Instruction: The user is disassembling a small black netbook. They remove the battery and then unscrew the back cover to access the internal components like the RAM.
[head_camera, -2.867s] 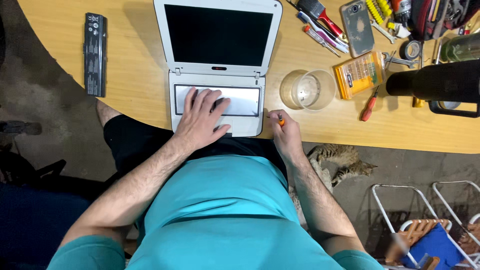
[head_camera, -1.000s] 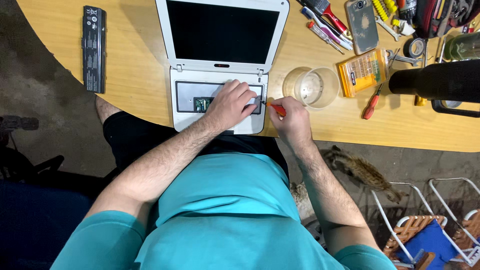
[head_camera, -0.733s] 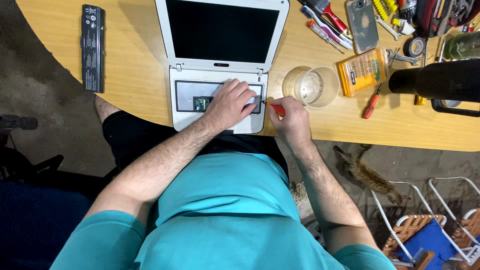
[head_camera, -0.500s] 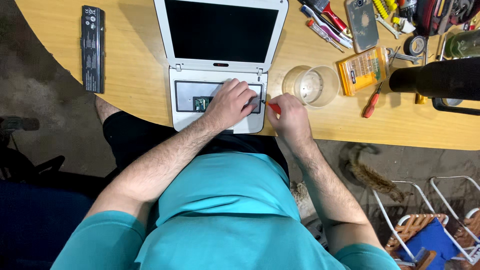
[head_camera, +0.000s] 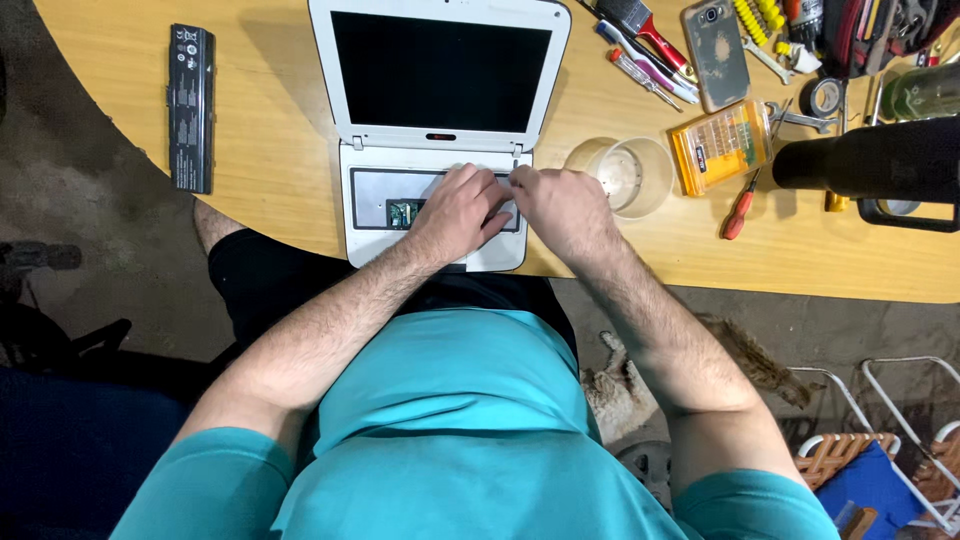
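A small white laptop (head_camera: 440, 45) stands open on the wooden table (head_camera: 270, 150), its screen dark. The keyboard bay is a grey recess with a green circuit board (head_camera: 400, 212) showing at its left. My left hand (head_camera: 462, 208) lies over the middle of the bay, fingers spread on it and holding nothing. My right hand (head_camera: 560, 205) sits at the bay's right end, touching the left hand. Its fingers are curled around a small screwdriver, and only the thin metal tip (head_camera: 516, 166) pokes out toward the hinge.
A black battery pack (head_camera: 190, 105) lies at the left. Right of the laptop are a clear glass cup (head_camera: 625, 175), an orange bit case (head_camera: 720, 145), a red-handled screwdriver (head_camera: 738, 210), a phone (head_camera: 715, 40) and a black cylinder (head_camera: 870, 160). A cat (head_camera: 745, 350) lies under the table.
My right hand has moved left from the table edge onto the laptop's bay, bringing the screwdriver with it. My left hand stayed on the bay, shifting slightly.
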